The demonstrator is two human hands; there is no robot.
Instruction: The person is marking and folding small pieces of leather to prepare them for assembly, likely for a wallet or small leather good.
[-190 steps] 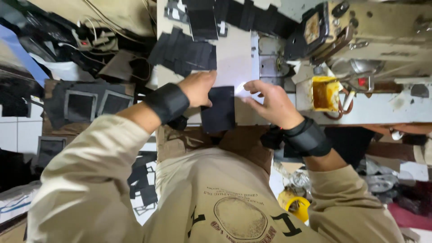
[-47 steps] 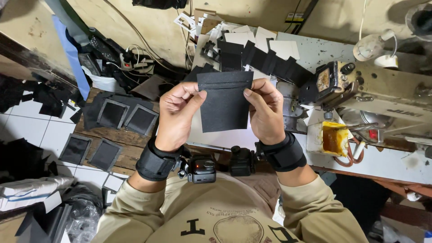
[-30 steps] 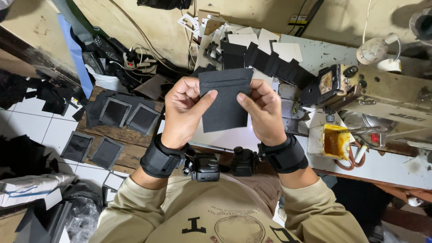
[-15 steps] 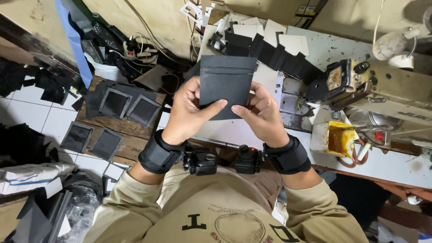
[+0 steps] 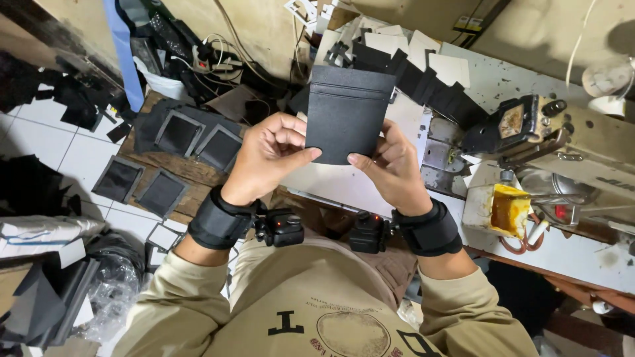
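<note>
nearest the camera is the person's beige printed shirt (image 5: 344,317), with both sleeves reaching up into view. each wrist wears a broad black strap, and a small black camera is fixed to each: one at the left wrist (image 5: 281,228), one at the right wrist (image 5: 368,231). above them the left hand (image 5: 268,157) and the right hand (image 5: 395,168) meet in front of the chest and grasp a flat black rectangular piece (image 5: 347,114), held upright over the edge of the white worktable (image 5: 344,192). the left thumb lies across the piece's lower left corner with the fingers curled behind it; the right thumb presses on the lower edge and the right fingers wrap behind the right side. so both hands are closed on the same piece, which is off the table and touches nothing else. to the left, lower down, black framed squares (image 5: 198,139) lie on a wooden board, and more of them on the tiled floor (image 5: 46,142). to the right stands a yellow-stained white container (image 5: 499,208) beside a sewing machine (image 5: 562,142). farther off, beyond the held piece, a fanned row of black and white cut pieces (image 5: 423,73) lies across the table, with tangled cables (image 5: 211,56) at the wall.
</note>
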